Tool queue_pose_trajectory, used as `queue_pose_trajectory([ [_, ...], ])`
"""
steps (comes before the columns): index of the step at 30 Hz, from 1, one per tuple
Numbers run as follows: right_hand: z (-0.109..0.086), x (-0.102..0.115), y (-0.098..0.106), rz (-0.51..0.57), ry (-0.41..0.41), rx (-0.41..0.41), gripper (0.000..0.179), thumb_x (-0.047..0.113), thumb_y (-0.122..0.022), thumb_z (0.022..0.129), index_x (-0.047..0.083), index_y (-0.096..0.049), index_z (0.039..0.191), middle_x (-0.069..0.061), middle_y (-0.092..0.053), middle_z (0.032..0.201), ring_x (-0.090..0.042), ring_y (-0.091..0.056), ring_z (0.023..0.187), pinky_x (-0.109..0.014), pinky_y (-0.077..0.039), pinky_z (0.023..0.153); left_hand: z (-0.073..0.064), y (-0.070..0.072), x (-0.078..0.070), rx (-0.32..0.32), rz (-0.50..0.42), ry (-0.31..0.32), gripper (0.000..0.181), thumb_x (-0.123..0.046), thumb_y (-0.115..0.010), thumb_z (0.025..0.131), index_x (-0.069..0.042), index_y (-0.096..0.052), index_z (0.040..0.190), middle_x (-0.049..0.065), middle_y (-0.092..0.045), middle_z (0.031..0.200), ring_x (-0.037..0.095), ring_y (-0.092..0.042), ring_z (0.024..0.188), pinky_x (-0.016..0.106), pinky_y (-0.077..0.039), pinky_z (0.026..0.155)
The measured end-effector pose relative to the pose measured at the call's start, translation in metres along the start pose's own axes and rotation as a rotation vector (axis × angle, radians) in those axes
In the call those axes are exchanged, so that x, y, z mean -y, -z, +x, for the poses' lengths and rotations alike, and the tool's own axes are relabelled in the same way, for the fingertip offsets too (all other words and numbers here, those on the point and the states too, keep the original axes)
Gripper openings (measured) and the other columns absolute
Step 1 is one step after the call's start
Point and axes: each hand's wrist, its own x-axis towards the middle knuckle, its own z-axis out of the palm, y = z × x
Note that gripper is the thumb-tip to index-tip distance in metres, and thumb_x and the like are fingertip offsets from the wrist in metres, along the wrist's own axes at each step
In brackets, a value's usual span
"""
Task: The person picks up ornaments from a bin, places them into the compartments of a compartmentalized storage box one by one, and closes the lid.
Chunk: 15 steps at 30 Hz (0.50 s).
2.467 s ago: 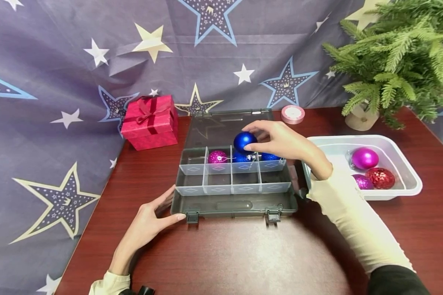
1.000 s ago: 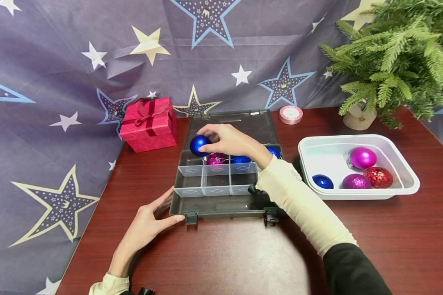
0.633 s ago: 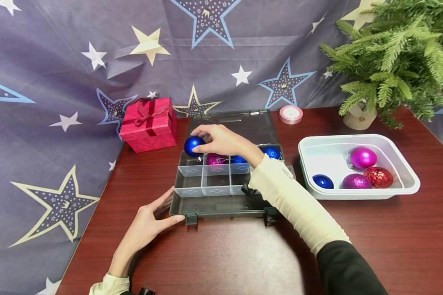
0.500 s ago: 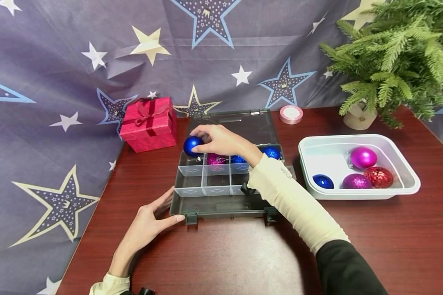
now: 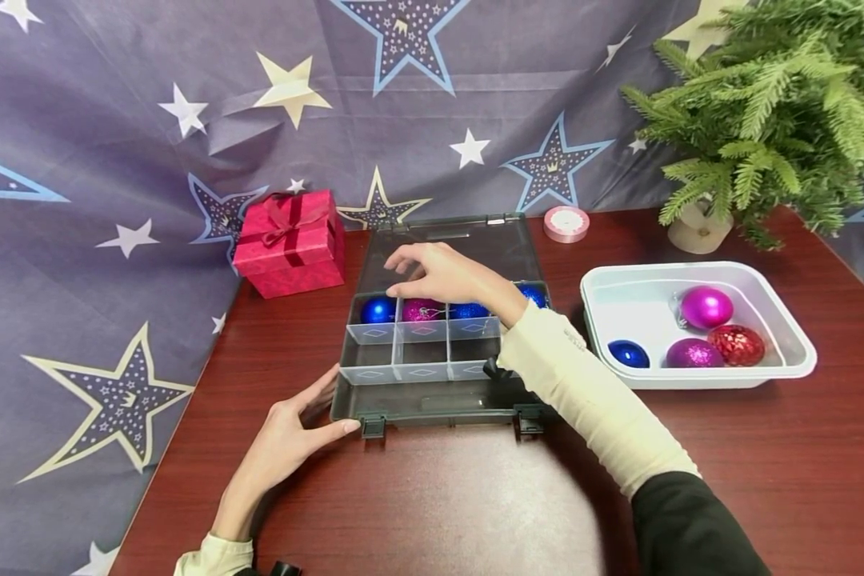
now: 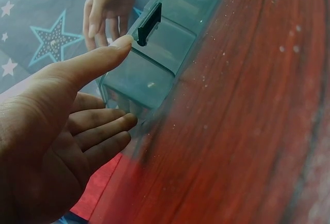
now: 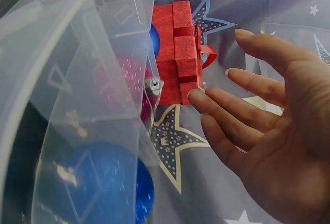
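Several baubles sit in the back compartments of an open, smoky clear divider box [image 5: 403,398]. At the back left is a matte blue bauble [image 5: 378,310], beside a pink glitter bauble [image 5: 418,310] and a blue glitter bauble [image 5: 468,310]. Another blue glitter bauble [image 5: 531,295] is partly hidden by the wrist. My right hand [image 5: 446,278] hovers just above the blue and pink ones, fingers apart and holding nothing, as the right wrist view confirms. With extended fingers, my left hand [image 5: 281,440] rests at the box's front left corner, thumb by the latch [image 6: 148,25].
A white tray [image 5: 720,374] at right holds blue, magenta, purple glitter and red baubles. Behind it stands a small artificial fir tree [image 5: 770,104]. A pink ribbon roll [image 5: 566,225] lies behind the box; a red gift box [image 5: 291,244] stands back left.
My right hand carried the matte blue bauble leftward over the box, let it go in the back left compartment, and rose slightly to the right. The left hand stayed at the corner.
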Motion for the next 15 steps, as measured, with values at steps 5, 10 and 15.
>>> queue_pose_trajectory([
  [5, -0.014, -0.001, 0.011, -0.008, -0.004, -0.017, 0.045, 0.026, -0.075, 0.097, 0.004, -0.063, 0.134, -0.015, -0.067, 0.127, -0.026, -0.070, 0.110, -0.036, -0.055, 0.096, 0.000, 0.000, -0.001, -0.003, -0.006, 0.000, 0.082, -0.027, -0.088, 0.086, -0.016, -0.048, 0.157, 0.006, -0.067, 0.135, 0.020, -0.062, 0.125, 0.012, -0.044, 0.099],
  [10, -0.031, -0.003, 0.023, -0.015, -0.006, -0.030, 0.044, 0.025, -0.075, 0.098, 0.003, -0.063, 0.134, -0.016, -0.067, 0.126, -0.026, -0.071, 0.108, -0.038, -0.055, 0.097, 0.000, -0.001, -0.001, 0.000, -0.008, 0.002, 0.082, -0.028, -0.088, 0.086, -0.016, -0.048, 0.156, 0.006, -0.067, 0.135, 0.020, -0.062, 0.125, 0.012, -0.044, 0.099],
  [15, -0.049, -0.005, 0.037, -0.027, -0.021, -0.052, 0.045, 0.025, -0.076, 0.097, 0.001, -0.064, 0.133, -0.017, -0.068, 0.124, -0.028, -0.071, 0.107, -0.043, -0.054, 0.099, 0.000, -0.001, -0.001, -0.004, -0.005, 0.002, 0.082, -0.028, -0.088, 0.086, -0.016, -0.048, 0.156, 0.005, -0.067, 0.135, 0.021, -0.062, 0.125, 0.012, -0.044, 0.099],
])
